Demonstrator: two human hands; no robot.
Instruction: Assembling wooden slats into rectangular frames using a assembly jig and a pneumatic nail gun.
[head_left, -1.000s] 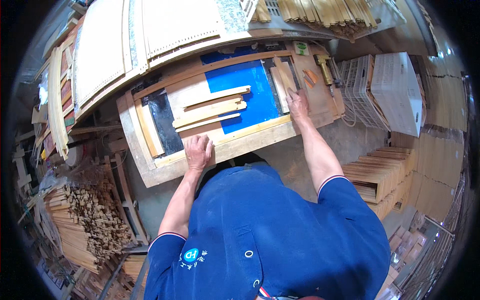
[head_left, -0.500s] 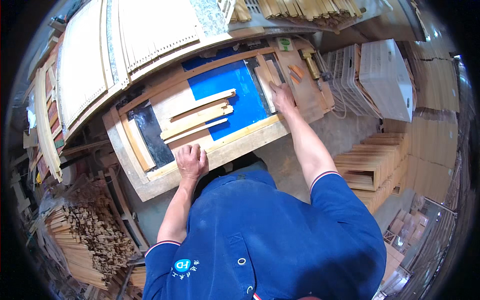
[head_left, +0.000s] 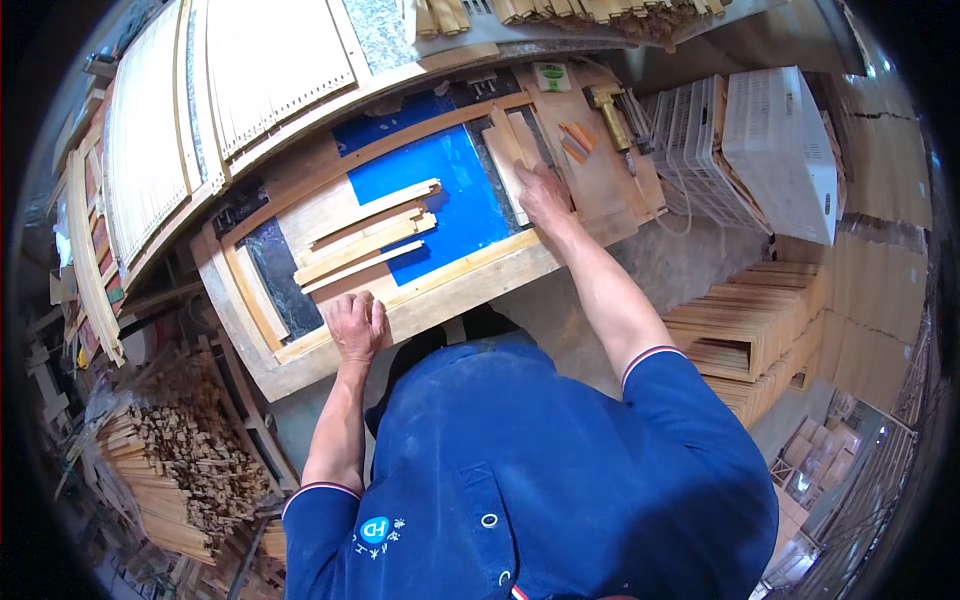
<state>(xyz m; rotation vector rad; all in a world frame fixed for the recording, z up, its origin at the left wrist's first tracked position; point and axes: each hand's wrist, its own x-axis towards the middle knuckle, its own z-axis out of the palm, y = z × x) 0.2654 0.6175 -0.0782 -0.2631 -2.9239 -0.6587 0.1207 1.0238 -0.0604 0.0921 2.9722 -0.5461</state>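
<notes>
A wooden work board (head_left: 455, 325) with raised rails lies before me, a blue panel (head_left: 460, 240) set in its middle. On it rest several pale wooden strips (head_left: 360, 243), side by side and slightly askew. My left hand (head_left: 357, 325) lies on the near rail just below those strips, its fingers loosely bent and nothing seen in them. At the right end, my right hand (head_left: 545, 197) has its fingers closed on a flat wooden strip (head_left: 507, 150) lying along the board's end. The fingertips' underside is hidden.
A brass-coloured air nailer (head_left: 612, 115) and orange pencils (head_left: 577, 142) lie at the board's right. Beyond stands a white plastic crate (head_left: 780, 150). Stacked wooden frames (head_left: 735, 330) stand at right, bundled sticks (head_left: 190, 450) at left. Slatted panels (head_left: 270, 80) cover the far bench.
The board and everything on it appear slightly further left as the view shifts. Both hands keep their places on the rail and the right-end strip.
</notes>
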